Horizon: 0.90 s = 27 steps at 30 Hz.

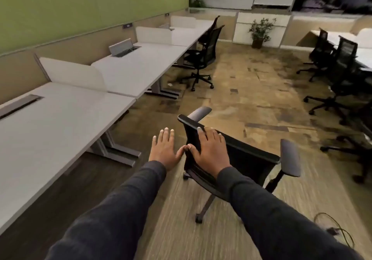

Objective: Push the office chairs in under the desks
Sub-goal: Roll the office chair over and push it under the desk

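A black office chair [245, 159] stands in the aisle right in front of me, its back towards me and its grey armrests out to either side. My right hand [209, 149] lies flat on the top left of the chair's backrest, fingers spread. My left hand [166, 149] hovers open just left of the backrest, holding nothing, its thumb close to my right thumb. A row of white desks [60, 122] runs along the left wall. The chair stands apart from the nearest desk, to its right.
Another black chair [203, 58] stands out from the far desks on the left. Several black chairs [338, 82] line desks at the right. A potted plant [259, 32] sits by the back partition. A cable [338, 229] lies on the carpet at lower right.
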Tool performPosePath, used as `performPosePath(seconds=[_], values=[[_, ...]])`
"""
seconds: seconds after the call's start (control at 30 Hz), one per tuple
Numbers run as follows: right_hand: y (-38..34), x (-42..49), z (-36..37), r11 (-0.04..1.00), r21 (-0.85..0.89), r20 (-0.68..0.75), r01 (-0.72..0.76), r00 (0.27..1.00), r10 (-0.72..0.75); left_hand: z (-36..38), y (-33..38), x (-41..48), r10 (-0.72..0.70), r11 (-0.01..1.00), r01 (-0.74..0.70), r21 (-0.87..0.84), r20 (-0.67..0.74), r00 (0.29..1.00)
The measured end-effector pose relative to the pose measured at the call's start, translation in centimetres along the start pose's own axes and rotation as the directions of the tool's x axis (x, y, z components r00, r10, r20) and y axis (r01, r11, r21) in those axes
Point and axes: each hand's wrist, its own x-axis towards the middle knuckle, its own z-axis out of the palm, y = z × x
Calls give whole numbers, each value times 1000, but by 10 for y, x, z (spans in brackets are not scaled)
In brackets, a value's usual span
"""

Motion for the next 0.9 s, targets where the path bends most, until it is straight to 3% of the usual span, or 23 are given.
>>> performPosePath(seconds=[0.13, 0.37, 0.53, 0.67, 0.9], values=[[53, -9, -13, 991, -27, -149, -131, 981, 125, -3, 45, 25, 105, 994, -106, -9, -69, 992], [121, -29, -7, 914, -89, -53, -396, 918, 393, -2, 81, 70, 152, 988, -152, 7, -6, 988], [132, -12, -5, 925, -94, -24, -367, 930, 366, 9, 85, 94, 86, 995, -90, 36, 96, 992], [142, 10, -1, 932, -104, -27, -347, 938, 346, 13, 83, 114, 76, 992, -75, 102, -4, 997], [164, 49, 14, 948, -113, -55, -296, 955, 292, 22, 79, 152, 53, 989, -47, 140, -37, 998]])
